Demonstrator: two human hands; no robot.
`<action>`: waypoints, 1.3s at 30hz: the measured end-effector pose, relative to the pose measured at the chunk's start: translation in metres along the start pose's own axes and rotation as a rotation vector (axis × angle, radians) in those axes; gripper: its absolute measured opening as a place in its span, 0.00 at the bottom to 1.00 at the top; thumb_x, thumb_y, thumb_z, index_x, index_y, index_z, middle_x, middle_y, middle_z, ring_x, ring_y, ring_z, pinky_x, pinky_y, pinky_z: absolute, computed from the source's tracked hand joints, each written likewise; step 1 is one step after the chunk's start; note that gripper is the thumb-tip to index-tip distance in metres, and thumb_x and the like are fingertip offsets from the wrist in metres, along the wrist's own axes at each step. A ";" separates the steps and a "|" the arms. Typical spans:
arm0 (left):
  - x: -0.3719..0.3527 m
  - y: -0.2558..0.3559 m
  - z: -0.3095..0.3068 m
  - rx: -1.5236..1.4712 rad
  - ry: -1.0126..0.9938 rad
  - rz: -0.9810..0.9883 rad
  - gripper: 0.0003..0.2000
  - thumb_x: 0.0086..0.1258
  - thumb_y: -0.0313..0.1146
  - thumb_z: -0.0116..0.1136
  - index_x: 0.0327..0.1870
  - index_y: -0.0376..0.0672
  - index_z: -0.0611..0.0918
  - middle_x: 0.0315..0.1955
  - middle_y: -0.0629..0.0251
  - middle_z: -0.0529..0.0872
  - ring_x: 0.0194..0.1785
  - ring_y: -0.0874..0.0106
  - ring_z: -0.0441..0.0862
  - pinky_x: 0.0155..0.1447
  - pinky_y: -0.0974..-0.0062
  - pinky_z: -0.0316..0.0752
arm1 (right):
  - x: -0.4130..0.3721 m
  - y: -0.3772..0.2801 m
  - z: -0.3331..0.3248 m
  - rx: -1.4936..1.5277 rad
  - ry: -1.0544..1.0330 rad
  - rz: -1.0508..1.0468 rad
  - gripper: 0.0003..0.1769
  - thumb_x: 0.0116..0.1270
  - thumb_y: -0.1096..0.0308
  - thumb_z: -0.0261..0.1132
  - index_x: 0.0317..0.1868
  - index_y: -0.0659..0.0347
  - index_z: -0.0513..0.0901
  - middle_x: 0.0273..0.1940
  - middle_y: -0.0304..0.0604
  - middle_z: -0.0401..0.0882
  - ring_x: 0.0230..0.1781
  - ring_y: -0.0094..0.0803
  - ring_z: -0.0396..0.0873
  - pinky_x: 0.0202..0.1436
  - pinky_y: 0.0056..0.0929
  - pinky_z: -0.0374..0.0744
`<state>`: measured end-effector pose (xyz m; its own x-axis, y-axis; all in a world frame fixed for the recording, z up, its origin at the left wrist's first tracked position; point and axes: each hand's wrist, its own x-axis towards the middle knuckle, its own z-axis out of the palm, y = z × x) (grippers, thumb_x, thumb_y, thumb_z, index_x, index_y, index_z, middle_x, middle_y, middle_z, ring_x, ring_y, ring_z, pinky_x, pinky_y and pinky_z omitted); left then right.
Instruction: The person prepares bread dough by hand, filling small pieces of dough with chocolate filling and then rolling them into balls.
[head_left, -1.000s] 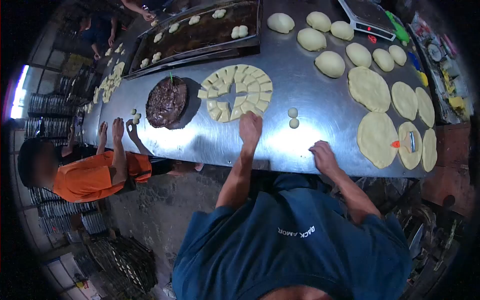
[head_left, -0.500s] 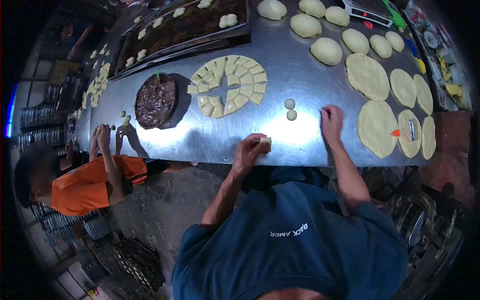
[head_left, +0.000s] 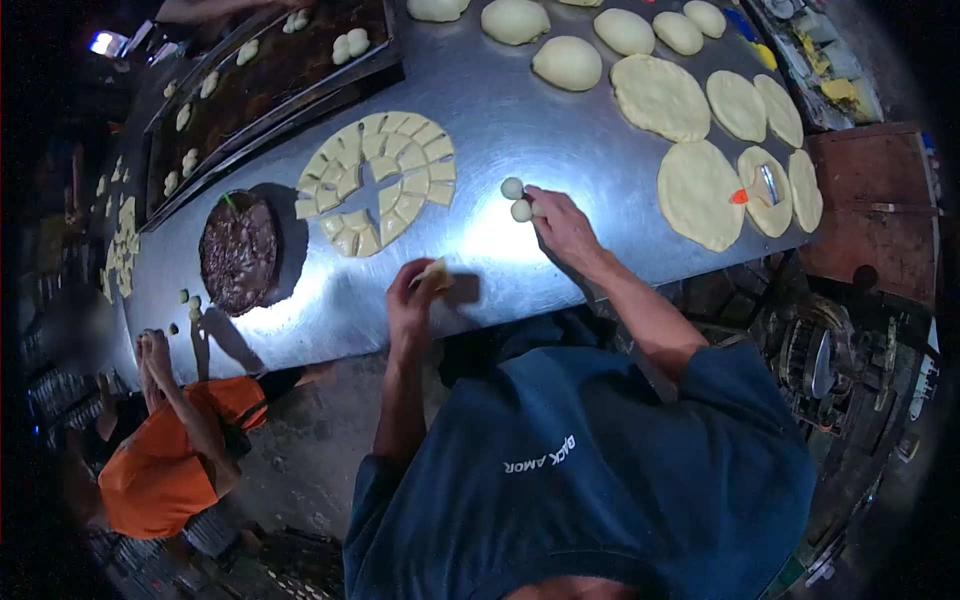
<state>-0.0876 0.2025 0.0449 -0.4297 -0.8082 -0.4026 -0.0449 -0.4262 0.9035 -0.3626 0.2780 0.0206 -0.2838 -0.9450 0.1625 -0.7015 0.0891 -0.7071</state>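
Note:
My left hand [head_left: 410,300] is raised over the table's near edge, its fingers closed around a small flat piece of dough [head_left: 437,272]. On the shiny metal table, my right hand [head_left: 568,232] has its fingertips around a small dough ball [head_left: 538,209]. Two more balls lie right beside those fingers, an upper ball [head_left: 512,188] and a lower ball [head_left: 521,211]. Up and left of my hands is a dough round cut into many small pieces [head_left: 410,150], with a gap in its middle. Left of it sits a bowl of dark brown filling [head_left: 240,250].
Flattened dough rounds [head_left: 700,195] and thick dough lumps [head_left: 567,63] cover the table's right and far side. An orange-handled scraper [head_left: 740,197] rests on one round. A dark baking tray [head_left: 270,90] stands far left. A co-worker in orange [head_left: 160,470] handles dough at left.
My right hand has moved left to the two balls, and a third ball now shows at its fingertips. My left hand still holds its dough piece. The view has turned and shifted.

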 end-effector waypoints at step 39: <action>-0.109 -0.015 -0.195 0.315 0.795 0.270 0.13 0.70 0.28 0.54 0.54 0.37 0.80 0.58 0.53 0.78 0.59 0.59 0.77 0.60 0.69 0.73 | 0.190 -0.310 0.296 -0.299 -0.752 -1.033 0.19 0.59 0.71 0.58 0.53 0.57 0.73 0.35 0.51 0.83 0.39 0.55 0.81 0.41 0.49 0.78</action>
<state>0.1355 0.2180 0.0468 0.2850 -0.9574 -0.0473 -0.3285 -0.1439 0.9335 -0.0055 -0.0223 0.0669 0.8317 -0.5534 0.0447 -0.5186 -0.8030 -0.2936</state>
